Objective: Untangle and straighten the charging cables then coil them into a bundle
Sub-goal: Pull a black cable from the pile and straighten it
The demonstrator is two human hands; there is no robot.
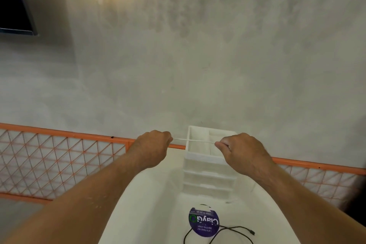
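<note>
A thin white charging cable [194, 141] is stretched taut and nearly level between my two raised hands. My left hand [153, 147] grips its left end in a closed fist. My right hand [240, 151] pinches the right end between thumb and curled fingers. Both hands hover above the far edge of the white table [150, 214], in front of the white drawer organiser [208, 166]. A black charging cable [227, 233] lies loose and curved on the table near the bottom of the view, its plug end pointing right.
A round purple sticker [204, 222] lies on the table under the black cable. An orange-framed lattice rail [59, 156] runs behind the table against a grey wall. A dark screen [13, 0] hangs at the upper left.
</note>
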